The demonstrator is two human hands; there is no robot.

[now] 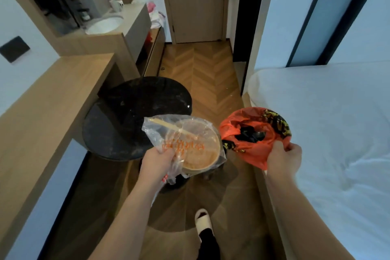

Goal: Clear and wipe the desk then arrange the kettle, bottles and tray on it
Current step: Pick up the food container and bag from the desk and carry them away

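At frame centre the left hand (pixel 157 159) pinches a clear plastic bag (pixel 168 135) around a takeaway bowl (pixel 200 148) and chopsticks (pixel 168 126). Right of it, the right hand (pixel 283 157) clutches an orange bag (pixel 251 133). Both look light, crinkly and slippery, best gripped by bunched film; the round black tabletop (pixel 130 112) sits just beyond.

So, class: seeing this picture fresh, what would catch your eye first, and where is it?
The bright orange bag, gripped by the right hand beside the white bed. Next, the clear bag with a takeaway bowl and chopsticks, held by the left hand before the round black table.
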